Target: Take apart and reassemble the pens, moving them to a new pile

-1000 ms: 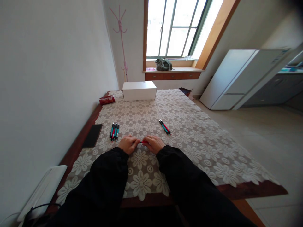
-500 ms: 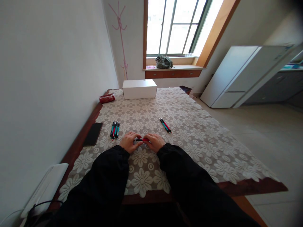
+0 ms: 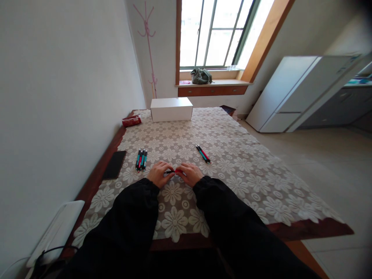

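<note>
Near the front middle of the table, my left hand [image 3: 158, 174] is closed on the black end of a pen [image 3: 171, 171]. My right hand [image 3: 190, 174] pinches the red part of the same pen. It lies roughly level between my fingertips, which hide both of its ends. Left of my hands, a row of several pens [image 3: 141, 159] in teal, red and black lies on the lace tablecloth [image 3: 174, 223]. Two more pens [image 3: 203, 154], one teal and one red, lie side by side beyond my right hand.
A black flat tablet-like object [image 3: 114, 165] lies at the left edge. Farther back are a red packet [image 3: 131, 121] and a white box [image 3: 171, 110]. A white device [image 3: 56, 230] with cables stands at the near left by the wall.
Both hands stay in nearly the same place. The fingers shift slightly around the pen, while the other pens lie unmoved.
</note>
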### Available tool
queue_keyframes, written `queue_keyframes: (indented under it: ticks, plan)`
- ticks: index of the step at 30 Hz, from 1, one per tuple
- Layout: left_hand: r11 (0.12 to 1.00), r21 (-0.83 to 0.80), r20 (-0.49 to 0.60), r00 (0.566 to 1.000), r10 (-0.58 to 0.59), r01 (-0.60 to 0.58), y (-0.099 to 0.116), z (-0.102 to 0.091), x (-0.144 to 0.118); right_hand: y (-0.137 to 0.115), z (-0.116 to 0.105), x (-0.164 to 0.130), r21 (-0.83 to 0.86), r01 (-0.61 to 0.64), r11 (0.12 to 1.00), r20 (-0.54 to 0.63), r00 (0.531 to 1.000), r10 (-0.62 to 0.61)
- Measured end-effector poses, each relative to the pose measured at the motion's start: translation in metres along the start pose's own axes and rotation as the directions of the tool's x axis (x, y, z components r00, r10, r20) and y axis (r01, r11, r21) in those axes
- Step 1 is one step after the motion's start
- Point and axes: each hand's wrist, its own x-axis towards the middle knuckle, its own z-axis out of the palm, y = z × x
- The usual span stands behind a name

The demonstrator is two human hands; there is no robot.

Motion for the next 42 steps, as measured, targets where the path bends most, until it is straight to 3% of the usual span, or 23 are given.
queue_keyframes:
  ticks: [42]
  plan:
    - [1.0,-0.022,-0.024,1.0,-0.008,0.008,0.0019,-0.0021,0.001,-0.0021,-0.0013,0.0,0.025,0.02,1.0,-0.054,0.998,-0.018]
